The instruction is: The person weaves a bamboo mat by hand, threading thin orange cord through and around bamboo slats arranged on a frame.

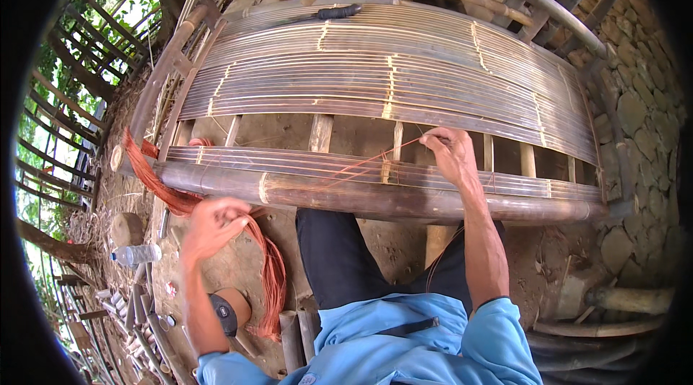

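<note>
My right hand (449,150) is raised over the near side of a bamboo bench (346,184), thumb and fingertips pinched on a thin orange-red strand (375,159). From the pinch the strand slants down and left across the front slats. At the bench's left front, my left hand (216,230) is closed around a bundle of orange-red strands (271,269); its fingers are slightly blurred. One part of that bundle hangs below the hand, while another lies over the bench's left end.
A dark-handled knife (339,12) lies on the bench's far slats. Gaps show between the front slats and the seat. A clear plastic bottle (137,254) lies on the ground at left, near cut bamboo pieces (133,313). A stone wall (642,125) stands at right.
</note>
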`<state>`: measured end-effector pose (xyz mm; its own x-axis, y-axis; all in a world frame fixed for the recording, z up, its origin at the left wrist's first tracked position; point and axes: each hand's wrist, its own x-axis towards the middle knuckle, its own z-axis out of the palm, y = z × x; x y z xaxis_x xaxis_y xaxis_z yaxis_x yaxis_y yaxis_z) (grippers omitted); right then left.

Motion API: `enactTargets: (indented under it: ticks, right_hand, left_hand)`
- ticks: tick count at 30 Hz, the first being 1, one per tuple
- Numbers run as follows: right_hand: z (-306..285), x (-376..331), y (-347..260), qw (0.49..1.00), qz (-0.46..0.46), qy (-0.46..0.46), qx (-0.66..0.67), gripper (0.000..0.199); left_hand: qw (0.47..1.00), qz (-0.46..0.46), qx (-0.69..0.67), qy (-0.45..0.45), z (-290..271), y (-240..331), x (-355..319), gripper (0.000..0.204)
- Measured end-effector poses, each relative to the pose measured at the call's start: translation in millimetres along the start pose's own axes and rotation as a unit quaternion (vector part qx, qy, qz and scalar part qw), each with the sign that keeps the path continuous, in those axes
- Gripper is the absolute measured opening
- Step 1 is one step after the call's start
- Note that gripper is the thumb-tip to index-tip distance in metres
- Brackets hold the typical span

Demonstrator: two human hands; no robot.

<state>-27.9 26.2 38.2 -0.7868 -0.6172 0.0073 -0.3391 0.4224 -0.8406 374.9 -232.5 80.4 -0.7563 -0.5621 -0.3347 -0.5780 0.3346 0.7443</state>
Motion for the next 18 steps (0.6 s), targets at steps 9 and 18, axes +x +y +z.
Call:
enactTargets:
  ticks: [9, 18]
  right_hand:
    - [25.8, 9.2, -4.0, 1.000, 0.001, 0.011, 0.014, 0.026]
    - [15.2, 8.0, 44.6, 0.996, -0.065, -0.047, -0.041, 0.036]
  left_hand:
    - [0.970, -0.155, -0.098, 0.161, -54.5, -168.3, -180.7, 0.015]
    - [0.791, -0.259, 0.467, 0.299, -52.2, -343.3, -254.9, 0.038]
